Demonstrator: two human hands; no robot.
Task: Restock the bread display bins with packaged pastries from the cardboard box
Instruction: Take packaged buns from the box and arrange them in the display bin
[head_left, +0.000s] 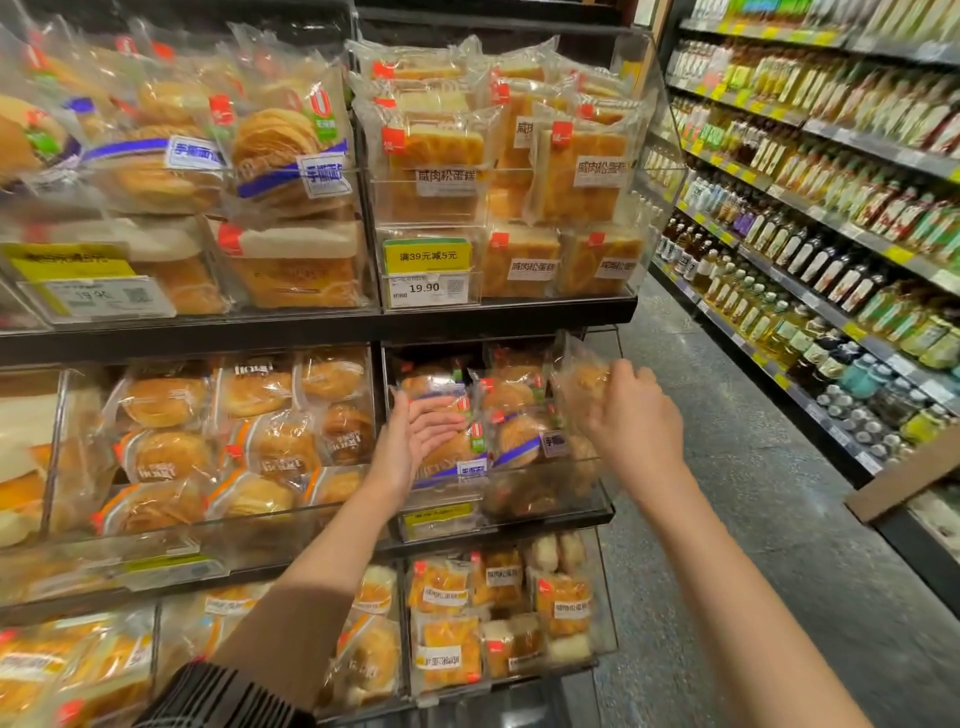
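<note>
R hand (631, 415) fingers grip pastry pack (579, 384) over bin (597, 499); L hand (415, 441) open, flat on packs.

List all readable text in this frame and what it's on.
"满39元减5元": yellow promo tag, top-right bin.
"19.90": white price label below that tag.
"咸肉松蛋糕": cake pack label, same bin; repeated on neighbouring packs.
Blue-banded pastry pack label: begins "手", rest unclear.
Left yellow tag, bottle shelf tags: too blurred or too small.

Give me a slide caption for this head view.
Right hand puts a wrapped pastry into the bread bin.
</note>
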